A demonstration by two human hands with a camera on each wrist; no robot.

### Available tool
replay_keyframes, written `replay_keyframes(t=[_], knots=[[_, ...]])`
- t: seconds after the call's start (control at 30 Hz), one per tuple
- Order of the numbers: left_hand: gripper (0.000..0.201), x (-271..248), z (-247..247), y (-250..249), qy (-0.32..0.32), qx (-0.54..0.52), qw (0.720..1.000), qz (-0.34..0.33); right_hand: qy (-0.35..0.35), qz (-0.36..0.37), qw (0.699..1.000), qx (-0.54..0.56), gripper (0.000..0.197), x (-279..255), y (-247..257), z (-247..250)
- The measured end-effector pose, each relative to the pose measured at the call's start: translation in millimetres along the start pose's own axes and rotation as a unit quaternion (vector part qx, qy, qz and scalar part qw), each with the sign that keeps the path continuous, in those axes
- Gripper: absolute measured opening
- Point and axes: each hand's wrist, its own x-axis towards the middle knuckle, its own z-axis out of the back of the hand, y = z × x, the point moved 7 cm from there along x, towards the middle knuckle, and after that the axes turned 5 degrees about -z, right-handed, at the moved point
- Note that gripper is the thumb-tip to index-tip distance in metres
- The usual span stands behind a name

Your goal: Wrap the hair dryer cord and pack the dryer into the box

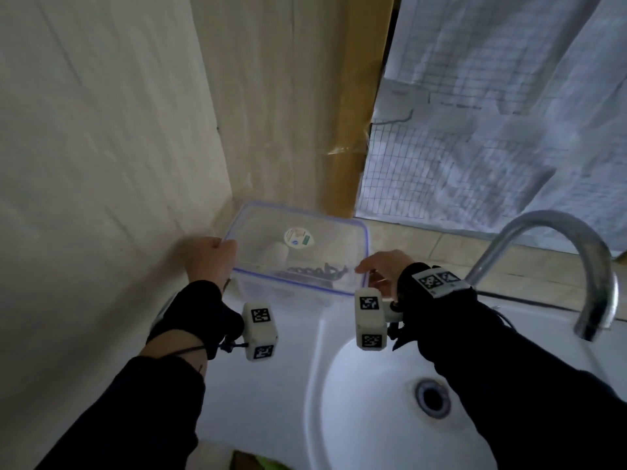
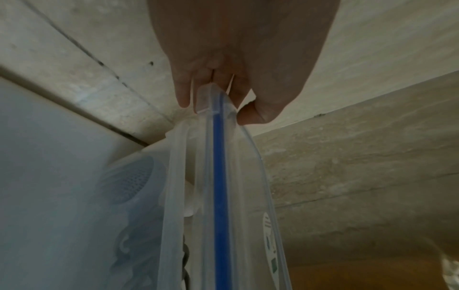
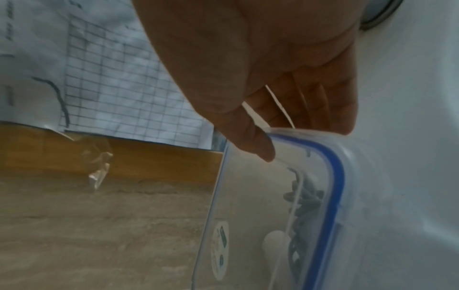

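Observation:
A clear plastic box point(image 1: 288, 290) stands on the sink counter in the corner. Inside lie the white hair dryer point(image 1: 276, 254) and its coiled black cord point(image 1: 315, 271). A clear lid point(image 1: 325, 232) with a blue seal and a round sticker sits over the box, slightly tilted. My left hand point(image 1: 212, 256) pinches the lid's left end. In the left wrist view, my left hand point(image 2: 216, 106) has its thumb on one face of the lid point(image 2: 218, 176) and fingers on the other. My right hand point(image 1: 380, 264) grips the right front corner. In the right wrist view, my right hand point(image 3: 303, 137) lays its thumb on the lid point(image 3: 332, 186).
A white sink basin point(image 1: 373, 418) with a drain point(image 1: 432, 398) lies just in front, with a chrome faucet point(image 1: 576, 252) arching at the right. A tiled wall point(image 1: 101, 164) stands close on the left. A wooden frame point(image 1: 353, 147) and a paper-covered window point(image 1: 492, 130) stand behind.

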Motion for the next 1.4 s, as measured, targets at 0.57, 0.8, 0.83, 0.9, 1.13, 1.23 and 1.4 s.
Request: replay_keyframes(t=[0.57, 0.8, 0.83, 0.9, 1.13, 1.23, 1.4], knots=[[0.019, 22, -15, 50, -0.013, -0.084, 0.995, 0.06, 0.022, 0.006, 1.0, -0.019, 0.022, 33, 3, -23], [0.017, 23, -11, 49, 0.003, 0.001, 1.0, 0.02, 0.022, 0.011, 0.996, -0.082, 0.023, 27, 12, -29], [0.015, 23, -12, 50, 0.005, -0.007, 1.0, 0.011, 0.021, 0.011, 0.996, -0.086, 0.024, 27, 13, -29], [0.009, 20, -12, 50, 0.004, -0.043, 0.999, 0.005, 0.021, 0.003, 0.996, -0.082, 0.024, 27, 12, -28], [0.006, 16, -11, 48, 0.005, -0.097, 0.994, 0.044, 0.022, 0.008, 0.996, -0.081, 0.027, 29, 11, -30], [0.008, 17, -11, 54, 0.001, -0.081, 0.995, 0.059, 0.023, 0.002, 0.996, -0.082, 0.026, 28, 11, -31], [0.025, 14, -9, 50, 0.007, -0.056, 0.997, 0.049, 0.023, -0.016, 0.997, -0.066, 0.028, 18, 11, -29]])
